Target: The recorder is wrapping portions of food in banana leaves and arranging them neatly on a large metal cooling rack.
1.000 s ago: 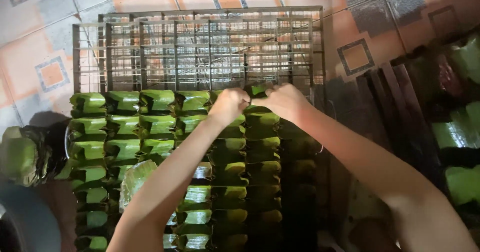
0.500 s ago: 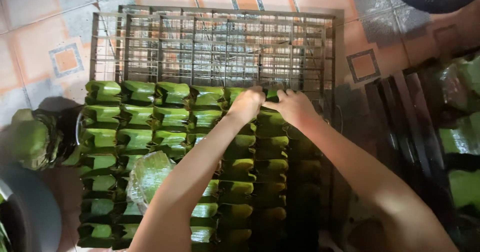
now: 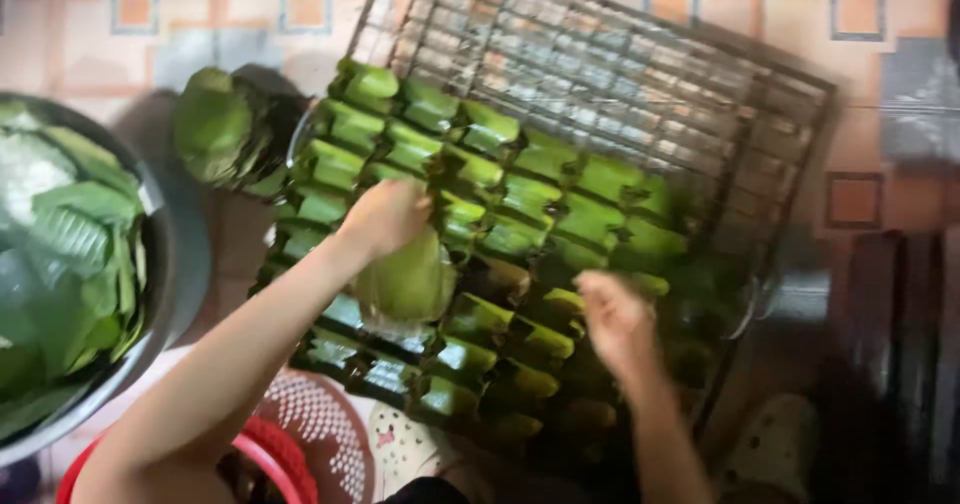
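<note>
While we look down from the head camera, a large metal bowl (image 3: 160,264) full of loose green leaves (image 3: 70,254) stands at the far left, on the tiled floor (image 3: 130,24). Just right of it we see a dark stack of folded leaves (image 3: 215,129), and below, near our left arm, a red basket (image 3: 275,454) with a white perforated plate. Our left hand (image 3: 385,216) is over the left part of the wire rack (image 3: 620,74). Its fingers are curled down onto a round bundle in pale green leaf (image 3: 405,284), which lies on top of the rows; we cannot tell if the hand really grips it or only touches it. The leaf-wrapped parcels (image 3: 520,199) lie in close rows that cover the near part of the rack, while the far part is bare wire. Our right hand (image 3: 615,324) hovers lower right, above the darker parcels, half open with fingers loosely bent and holding nothing; it is blurred. At the far right we see dark wooden slats (image 3: 890,354).
</note>
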